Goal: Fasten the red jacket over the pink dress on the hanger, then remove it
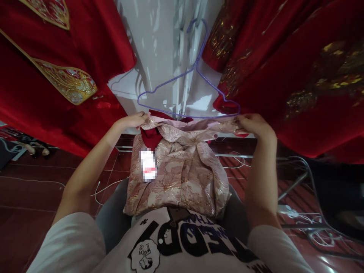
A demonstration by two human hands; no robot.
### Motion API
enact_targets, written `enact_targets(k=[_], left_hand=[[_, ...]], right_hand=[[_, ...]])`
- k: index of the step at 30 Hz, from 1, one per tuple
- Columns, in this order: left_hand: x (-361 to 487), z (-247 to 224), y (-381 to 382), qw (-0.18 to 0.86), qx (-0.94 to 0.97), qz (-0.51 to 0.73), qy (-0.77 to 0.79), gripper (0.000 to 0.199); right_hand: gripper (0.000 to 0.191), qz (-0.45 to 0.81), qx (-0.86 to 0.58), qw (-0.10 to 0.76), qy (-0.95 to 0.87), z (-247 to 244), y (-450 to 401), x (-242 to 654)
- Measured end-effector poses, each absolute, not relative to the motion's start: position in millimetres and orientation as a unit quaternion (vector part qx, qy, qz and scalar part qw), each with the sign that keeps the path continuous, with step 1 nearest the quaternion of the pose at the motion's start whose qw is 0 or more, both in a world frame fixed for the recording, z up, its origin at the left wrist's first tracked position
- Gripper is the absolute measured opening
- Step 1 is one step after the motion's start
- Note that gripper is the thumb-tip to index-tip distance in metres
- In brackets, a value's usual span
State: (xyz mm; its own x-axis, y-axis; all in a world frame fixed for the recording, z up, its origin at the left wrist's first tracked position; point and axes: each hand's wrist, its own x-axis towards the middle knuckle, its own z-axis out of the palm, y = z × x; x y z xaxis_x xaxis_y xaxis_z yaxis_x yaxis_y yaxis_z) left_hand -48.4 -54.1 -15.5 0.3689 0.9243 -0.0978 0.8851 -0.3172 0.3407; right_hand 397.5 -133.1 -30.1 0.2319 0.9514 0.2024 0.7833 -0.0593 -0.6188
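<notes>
A pink brocade garment [173, 174] with a gold sheen lies bunched across the lap, its upper edge lifted and pulled out sideways. At the left end of that edge, my left hand [135, 120] pinches the fabric. My right hand [253, 124] grips the opposite end, next to the lower right corner of a purple wire hanger [196, 64]. The hanger stands upright just beyond the edge, its bottom bar close above the cloth; whether the right fingers also touch it I cannot tell. Dark red cloth [152, 137] and a blurred white tag [148, 165] show on the garment's left side.
Red embroidered garments hang at the left [85, 57] and right [284, 76]. A dark chair [338, 197] with metal legs stands at the right. White cables [321, 227] lie on the red tiled floor [31, 227]. Shoes [36, 149] sit at the far left.
</notes>
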Motion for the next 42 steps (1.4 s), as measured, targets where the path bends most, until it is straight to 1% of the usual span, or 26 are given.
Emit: enact_targets(k=[2, 3, 5, 7, 10, 12, 16, 20, 22, 24, 28, 34, 39, 42], left_hand=[[-49, -13, -64, 0.242, 0.808, 0.042, 0.536, 0.050], [-48, -11, -67, 0.252, 0.822, 0.041, 0.510, 0.049], [-44, -6, -73, 0.227, 0.857, 0.047, 0.459, 0.043], [-35, -2, -75, 0.173, 0.886, 0.068, 0.425, 0.034], [-12, 1, -78, 0.086, 0.904, 0.141, 0.395, 0.028], [7, -1, -78, 0.053, 0.912, 0.175, 0.368, 0.023], [38, -21, -76, 0.055, 0.939, 0.172, 0.294, 0.015], [46, -45, -81, 0.043, 0.938, 0.181, 0.294, 0.017], [43, -51, -88, 0.033, 0.935, 0.189, 0.299, 0.017], [40, -53, -96, 0.025, 0.932, 0.197, 0.304, 0.016], [40, -53, -106, 0.016, 0.924, 0.213, 0.318, 0.018], [43, -58, -106, 0.009, 0.917, 0.228, 0.327, 0.018], [42, -57, -106, 0.012, 0.919, 0.220, 0.328, 0.017], [42, -56, -106, 0.007, 0.919, 0.216, 0.329, 0.017]], right_hand=[[0.022, 0.201, -0.734, 0.318, -0.565, -31, -146, 393], [0.019, 0.249, -0.739, 0.325, -0.535, -30, -152, 390], [0.013, 0.335, -0.733, 0.350, -0.478, -25, -162, 383], [0.009, 0.361, -0.724, 0.372, -0.455, -19, -167, 377], [0.002, 0.313, -0.701, 0.382, -0.514, -11, -170, 368], [0.007, 0.285, -0.676, 0.388, -0.558, -9, -171, 365], [0.015, 0.208, -0.644, 0.412, -0.610, -15, -171, 370], [0.020, 0.052, -0.663, 0.426, -0.613, -24, -168, 387], [0.018, 0.011, -0.673, 0.442, -0.593, -26, -166, 394], [0.016, 0.001, -0.687, 0.455, -0.567, -28, -164, 399], [0.016, -0.009, -0.721, 0.446, -0.530, -32, -161, 406], [0.014, 0.030, -0.734, 0.465, -0.495, -42, -152, 419], [0.010, 0.052, -0.748, 0.461, -0.475, -44, -150, 423], [0.006, 0.062, -0.727, 0.485, -0.481, -45, -149, 424]])
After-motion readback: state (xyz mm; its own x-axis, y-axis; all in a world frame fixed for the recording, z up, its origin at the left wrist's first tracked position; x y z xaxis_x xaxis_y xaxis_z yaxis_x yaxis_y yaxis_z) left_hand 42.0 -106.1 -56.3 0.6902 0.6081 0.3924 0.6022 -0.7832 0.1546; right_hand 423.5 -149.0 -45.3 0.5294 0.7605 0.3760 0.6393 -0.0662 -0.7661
